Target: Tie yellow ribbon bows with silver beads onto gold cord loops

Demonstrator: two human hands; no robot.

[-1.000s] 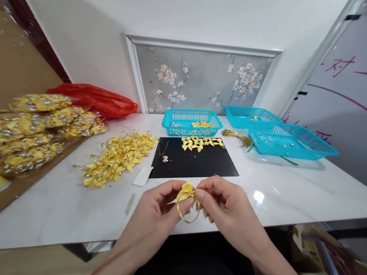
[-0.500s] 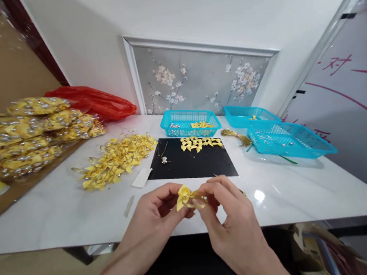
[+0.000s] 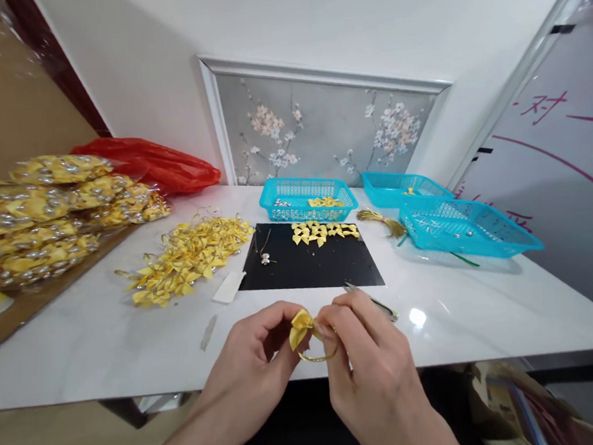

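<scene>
My left hand (image 3: 260,355) pinches a yellow ribbon bow (image 3: 299,327) above the front of the white table. From the bow hangs a loop of gold cord (image 3: 317,358). My right hand (image 3: 369,355) is closed at the bow's right side, its thumb and forefinger on the gold cord near the knot; the exact grip is partly hidden by the fingers. Just behind my right hand lies a slim pointed metal tool (image 3: 383,306), partly covered. Beyond the hands, a black mat (image 3: 316,269) carries rows of yellow bows (image 3: 323,231) and a small pearl cluster with cord (image 3: 265,258).
A heap of finished yellow bows (image 3: 190,261) lies left of the mat, beside a white paper piece (image 3: 229,287). Bagged bows (image 3: 28,220) and a red plastic bag (image 3: 149,163) are farther left. Blue baskets (image 3: 309,214) and a gold cord bundle (image 3: 380,220) stand behind.
My right hand has shifted and turned over the bow, drawing the cord loop rightward. The bow has tilted in my left fingers. The metal tool now shows more behind my right hand.
</scene>
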